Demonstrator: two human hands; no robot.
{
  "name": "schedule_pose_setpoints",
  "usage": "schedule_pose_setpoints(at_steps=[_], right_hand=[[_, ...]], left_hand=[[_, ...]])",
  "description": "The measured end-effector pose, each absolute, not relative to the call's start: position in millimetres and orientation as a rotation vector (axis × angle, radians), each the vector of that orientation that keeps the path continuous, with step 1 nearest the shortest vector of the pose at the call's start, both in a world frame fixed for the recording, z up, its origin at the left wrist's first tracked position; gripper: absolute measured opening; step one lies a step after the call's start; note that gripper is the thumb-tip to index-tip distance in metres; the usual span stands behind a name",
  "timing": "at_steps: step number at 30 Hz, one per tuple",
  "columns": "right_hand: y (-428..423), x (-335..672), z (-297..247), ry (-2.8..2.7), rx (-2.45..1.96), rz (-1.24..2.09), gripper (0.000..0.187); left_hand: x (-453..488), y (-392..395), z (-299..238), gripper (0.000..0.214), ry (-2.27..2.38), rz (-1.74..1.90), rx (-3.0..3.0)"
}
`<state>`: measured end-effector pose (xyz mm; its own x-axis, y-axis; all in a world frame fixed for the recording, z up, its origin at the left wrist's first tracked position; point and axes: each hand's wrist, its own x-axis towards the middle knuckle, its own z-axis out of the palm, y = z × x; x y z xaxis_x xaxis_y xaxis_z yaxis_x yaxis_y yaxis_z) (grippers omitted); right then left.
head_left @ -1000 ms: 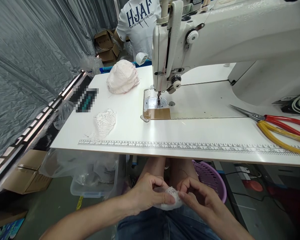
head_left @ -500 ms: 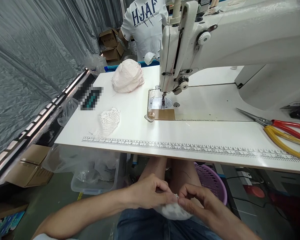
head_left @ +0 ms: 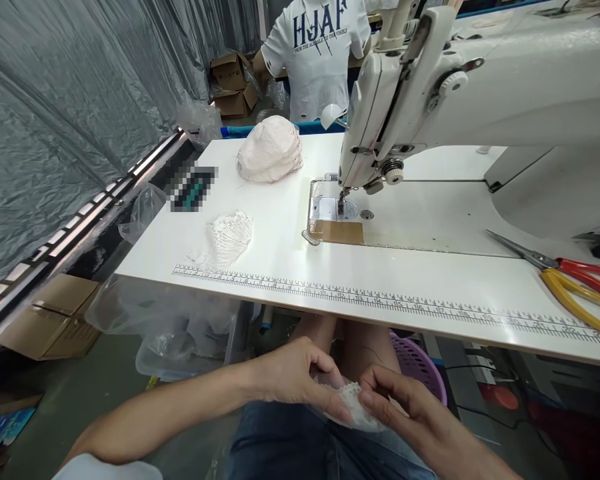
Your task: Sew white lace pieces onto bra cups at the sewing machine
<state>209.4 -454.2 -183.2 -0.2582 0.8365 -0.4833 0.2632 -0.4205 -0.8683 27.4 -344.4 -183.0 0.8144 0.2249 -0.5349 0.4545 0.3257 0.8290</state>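
White Lace Piece [head_left: 356,408] Held Between Two Hands

Head view: your left hand [head_left: 300,377] grips the left part of the white lace piece, thumb across its near face, the other fingers partly hidden behind it. Your right hand [head_left: 405,407] pinches the right edge between thumb and index fingertip. The lace spans the gap between your hands, above your jeans [head_left: 285,440] and in front of the white table [head_left: 280,257].

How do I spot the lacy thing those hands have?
Find the white table and the ruler printed along its front. Below, over blue jeans, is a small white lacy cloth. Unlike the lacy piece on the table, it's held by the left hand and right hand.
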Motion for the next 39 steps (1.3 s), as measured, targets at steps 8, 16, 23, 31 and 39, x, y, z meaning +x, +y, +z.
schedule_pose_setpoints(at_steps=[8,16,23,31,39], right_hand=[[-446.8,204.1,-177.2,-1.376,-1.607,1.669,0.037],[-382.1,214.7,-133.9,-1.59,-1.653,1.318,0.042],[-278.9,255.9,-151.4,-1.869,-2.012,0.505,0.027],[-274.6,309.9,-164.9,-2.161,-1.633,0.129,0.025],[-265.4,312.1,-163.8,-2.345,-1.189,-0.282,0.033]], left_hand=[[25.4,-336.9,-176.6,0.039,0.653,-0.116,1.135],[43.3,-263.2,-105.2,0.03,0.775,-0.135,1.637],[117.8,-162.0,-106.1,0.022,0.927,-0.245,1.855],[157.9,-142.9,-111.8,0.02,0.961,-0.406,1.886],[163.0,-137.5,-115.0,0.018,0.966,-0.472,1.924]])
